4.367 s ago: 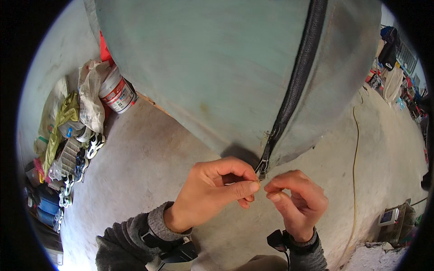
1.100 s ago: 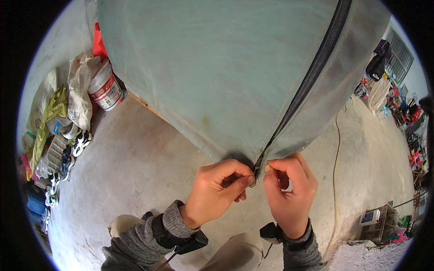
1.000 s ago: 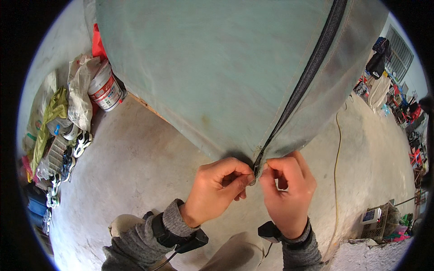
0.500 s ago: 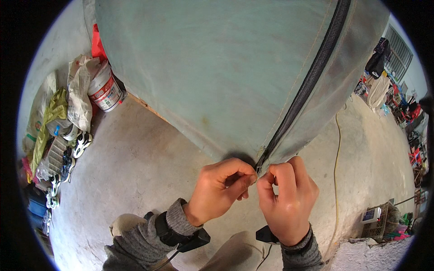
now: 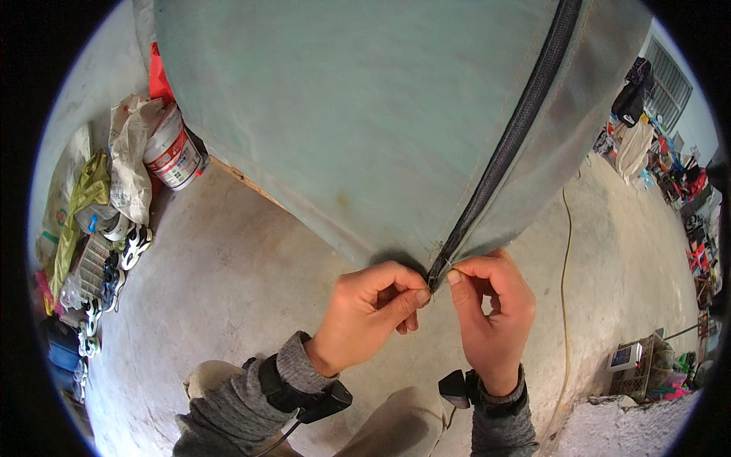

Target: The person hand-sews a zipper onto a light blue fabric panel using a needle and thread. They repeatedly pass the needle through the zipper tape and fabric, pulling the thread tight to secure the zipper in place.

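At the bottom of the frame, two grey-sleeved forearms are rising from the lower edge, each wearing a dark band with a small black device at the wrist. The left hand [image 5: 371, 314] is sitting just below centre, its fingers [image 5: 411, 298] curled in tight and pinching the fabric edge at the left side of the bottom end of the zipper [image 5: 509, 145]. The right hand [image 5: 491, 311] is sitting just beside it, to the right of centre, with thumb and forefinger closing together on the other side of that same zipper end; whether a pull tab is between them is too small to tell. The two hands are nearly touching at the fingertips.

The zipper itself is running as a dark band from the hands diagonally up to the upper right of the frame, set into a large pale green canvas sheet [image 5: 343, 114] that is filling the upper middle.

Below and around the sheet, a bare concrete floor [image 5: 228, 289] is spreading out. A thin yellow cord [image 5: 564, 251] is lying along it at the right. At the upper left, a white plastic bucket [image 5: 173, 154] is standing beside crumpled bags and a row of shoes [image 5: 114, 266] at the left edge. Clutter is lying at the far right.
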`<state>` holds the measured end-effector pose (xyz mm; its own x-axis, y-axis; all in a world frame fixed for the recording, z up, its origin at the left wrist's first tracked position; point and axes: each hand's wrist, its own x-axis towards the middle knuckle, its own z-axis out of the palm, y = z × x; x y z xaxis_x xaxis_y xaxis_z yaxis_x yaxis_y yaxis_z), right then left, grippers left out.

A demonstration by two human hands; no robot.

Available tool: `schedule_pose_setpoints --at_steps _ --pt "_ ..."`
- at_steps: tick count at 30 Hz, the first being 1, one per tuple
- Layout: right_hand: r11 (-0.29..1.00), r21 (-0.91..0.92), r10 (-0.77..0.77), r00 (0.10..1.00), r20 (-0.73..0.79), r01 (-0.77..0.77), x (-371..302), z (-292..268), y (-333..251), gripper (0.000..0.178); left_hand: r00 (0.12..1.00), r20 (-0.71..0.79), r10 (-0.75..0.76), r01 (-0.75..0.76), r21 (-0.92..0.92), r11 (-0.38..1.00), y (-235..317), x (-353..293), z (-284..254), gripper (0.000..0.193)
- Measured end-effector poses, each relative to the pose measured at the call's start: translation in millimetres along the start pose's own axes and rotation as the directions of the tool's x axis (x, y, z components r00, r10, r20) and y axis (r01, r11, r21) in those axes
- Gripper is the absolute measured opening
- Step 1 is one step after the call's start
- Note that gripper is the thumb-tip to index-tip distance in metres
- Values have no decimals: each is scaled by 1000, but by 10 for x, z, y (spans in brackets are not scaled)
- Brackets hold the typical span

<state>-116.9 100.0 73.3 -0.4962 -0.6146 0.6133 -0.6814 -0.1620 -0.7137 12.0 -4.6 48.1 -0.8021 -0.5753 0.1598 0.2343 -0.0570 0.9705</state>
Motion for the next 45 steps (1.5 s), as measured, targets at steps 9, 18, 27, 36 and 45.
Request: schedule_pose_setpoints --at_steps 9,18,27,36,45 --pt "972 228 42 997 68 -56 8 -77 249 10 999 17 -39 40 -64 997 -2 49 -24 8" --pt "968 237 60 992 107 -84 40 -120 249 12 1000 17 -20 21 -49 999 -23 66 -24 10" --pt "996 81 -21 999 -36 24 60 0 205 12 999 31 -30 32 -41 999 -20 69 -31 6" --pt "986 -75 -153 982 -108 146 14 99 152 11 998 26 -52 53 -38 998 -39 59 -38 5" --pt "954 -221 -238 960 -148 202 -106 11 157 19 993 55 -105 111 -139 984 -11 86 -84 7"
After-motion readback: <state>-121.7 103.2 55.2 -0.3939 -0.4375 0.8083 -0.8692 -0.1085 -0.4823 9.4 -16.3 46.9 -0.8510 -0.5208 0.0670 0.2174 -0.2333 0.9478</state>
